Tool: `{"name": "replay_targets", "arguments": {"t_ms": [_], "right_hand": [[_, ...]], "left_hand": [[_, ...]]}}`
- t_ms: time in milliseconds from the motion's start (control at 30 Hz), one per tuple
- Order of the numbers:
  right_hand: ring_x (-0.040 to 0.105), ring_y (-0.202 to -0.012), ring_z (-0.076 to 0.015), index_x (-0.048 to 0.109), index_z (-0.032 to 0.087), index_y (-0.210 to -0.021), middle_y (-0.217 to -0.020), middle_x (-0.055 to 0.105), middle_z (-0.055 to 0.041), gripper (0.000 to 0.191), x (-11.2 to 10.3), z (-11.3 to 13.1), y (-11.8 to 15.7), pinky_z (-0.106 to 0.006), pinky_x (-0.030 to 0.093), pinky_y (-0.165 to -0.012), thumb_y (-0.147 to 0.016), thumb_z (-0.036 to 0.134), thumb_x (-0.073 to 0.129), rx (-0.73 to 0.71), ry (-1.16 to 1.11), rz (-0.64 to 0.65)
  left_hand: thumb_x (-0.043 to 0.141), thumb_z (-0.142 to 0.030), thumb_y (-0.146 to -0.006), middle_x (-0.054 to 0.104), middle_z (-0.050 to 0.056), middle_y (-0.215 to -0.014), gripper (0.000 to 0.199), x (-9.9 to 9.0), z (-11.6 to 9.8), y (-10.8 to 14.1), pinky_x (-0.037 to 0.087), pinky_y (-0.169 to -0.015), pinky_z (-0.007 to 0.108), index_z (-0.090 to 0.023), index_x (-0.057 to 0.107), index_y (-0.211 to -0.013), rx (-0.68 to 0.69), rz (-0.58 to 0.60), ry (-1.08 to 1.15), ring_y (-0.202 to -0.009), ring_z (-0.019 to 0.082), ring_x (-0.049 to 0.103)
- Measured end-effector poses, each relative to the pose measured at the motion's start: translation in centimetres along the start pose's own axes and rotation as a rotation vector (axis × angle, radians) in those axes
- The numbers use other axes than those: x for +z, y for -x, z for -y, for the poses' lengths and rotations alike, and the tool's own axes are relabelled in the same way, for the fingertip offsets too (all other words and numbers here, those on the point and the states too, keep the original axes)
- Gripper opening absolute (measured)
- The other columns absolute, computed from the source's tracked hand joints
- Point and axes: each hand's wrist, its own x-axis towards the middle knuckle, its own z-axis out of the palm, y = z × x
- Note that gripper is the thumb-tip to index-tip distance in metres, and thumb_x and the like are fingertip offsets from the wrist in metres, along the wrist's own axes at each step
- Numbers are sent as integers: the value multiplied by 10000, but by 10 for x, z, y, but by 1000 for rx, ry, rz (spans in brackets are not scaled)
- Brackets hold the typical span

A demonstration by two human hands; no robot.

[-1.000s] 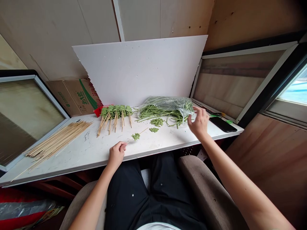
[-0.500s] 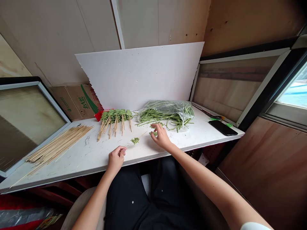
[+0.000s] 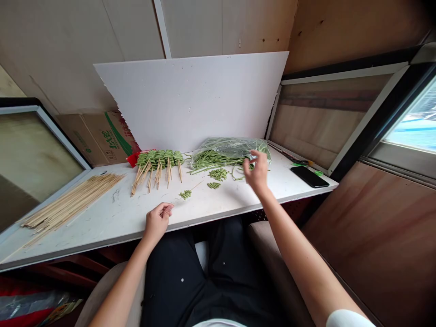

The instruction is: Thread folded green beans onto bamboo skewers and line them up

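Observation:
My left hand (image 3: 158,223) is closed near the front edge of the table, pinching the end of a thin bamboo skewer (image 3: 196,185). Short green bean pieces (image 3: 185,195) are threaded on the skewer, which points away to the right. My right hand (image 3: 257,171) is raised in front of the clear plastic bag (image 3: 235,146), fingers apart and holding nothing that I can see. Long green beans (image 3: 214,160) spill from this bag. Between the hands lie a pile of cut bean pieces (image 3: 218,174) and a smaller row of cut pieces (image 3: 214,185).
Finished bean skewers (image 3: 160,161) are stacked at the back, sticks toward me. Many bare bamboo skewers (image 3: 76,200) lie on the left of the white table (image 3: 112,222). A black phone (image 3: 309,176) rests at right. A white board (image 3: 194,100) stands behind, beside a cardboard box (image 3: 97,138).
My right hand has moved right and up from the cut bean pieces toward the bag, uncovering both piles. My left hand keeps the skewer in nearly the same place; the view has shifted slightly.

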Motion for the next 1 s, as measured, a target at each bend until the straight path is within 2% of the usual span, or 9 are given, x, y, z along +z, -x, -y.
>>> {"name": "replay_targets", "arguments": {"t_ms": [67, 167, 233, 300, 400, 633, 767, 833, 1000], "right_hand": [[613, -1025, -293, 475, 153, -1375, -1269, 565, -172, 444, -33, -49, -14, -502, 431, -999, -953, 290, 494, 141, 202, -132], [529, -1233, -371, 476, 144, -1356, -1285, 568, -195, 510, -77, -119, -9, -582, 353, -1095, -867, 276, 535, 342, 447, -245], [510, -1266, -392, 482, 132, -1331, -1299, 565, -215, 533, -96, -152, 4, -623, 316, -1125, -820, 263, 558, 478, 507, -229], [518, -1254, -412, 488, 110, -1310, -1286, 565, -234, 571, -106, -173, 14, -639, 313, -1129, -774, 271, 597, 607, 505, -168], [502, -1281, -416, 468, 121, -1339, -1303, 550, -227, 602, -110, -183, 17, -610, 322, -1146, -784, 310, 604, 650, 482, -182], [477, -1281, -401, 443, 135, -1321, -1301, 515, -211, 587, -107, -183, 17, -610, 331, -1150, -780, 285, 612, 643, 440, -166], [509, -1236, -392, 480, 158, -1247, -1248, 540, -184, 513, -106, -184, 21, -639, 338, -1132, -760, 253, 609, 599, 424, -231], [530, -1228, -402, 508, 164, -1229, -1253, 552, -197, 493, -106, -183, 22, -660, 313, -1136, -750, 235, 603, 590, 455, -304], [540, -1246, -433, 552, 179, -1225, -1270, 577, -237, 511, -110, -176, 24, -692, 261, -1151, -718, 191, 608, 659, 499, -443]], "left_hand": [[579, -480, -955, 705, 36, -716, 336, 0, 0, 0, 502, -670, 265, -185, 739, -928, 1, 1, -12, -677, 185, 668], [575, -489, -958, 699, 30, -713, 345, -1, 1, -1, 495, -655, 261, -188, 737, -917, 1, 7, -20, -664, 178, 654], [571, -494, -963, 694, 28, -713, 349, -1, 1, -2, 494, -654, 260, -189, 735, -918, 1, 10, -23, -663, 176, 649], [569, -496, -966, 695, 30, -716, 351, -1, 1, -2, 497, -662, 263, -189, 734, -923, 3, 12, -26, -673, 180, 654], [568, -508, -969, 700, 35, -724, 362, -1, 2, -2, 500, -671, 268, -189, 736, -935, 1, 19, -27, -686, 186, 663], [581, -527, -963, 702, 35, -720, 378, 0, 2, -1, 505, -660, 262, -187, 741, -926, -2, 24, -9, -681, 184, 667], [580, -522, -967, 704, 37, -714, 378, 0, 1, -1, 513, -661, 262, -183, 739, -917, 7, 20, 3, -678, 185, 674], [580, -515, -970, 703, 36, -709, 373, 0, 1, -1, 517, -666, 263, -181, 740, -920, 12, 19, 4, -679, 185, 678], [578, -508, -975, 700, 35, -703, 368, 0, -1, -1, 524, -673, 268, -182, 741, -926, 20, 24, 3, -686, 190, 691]]}}
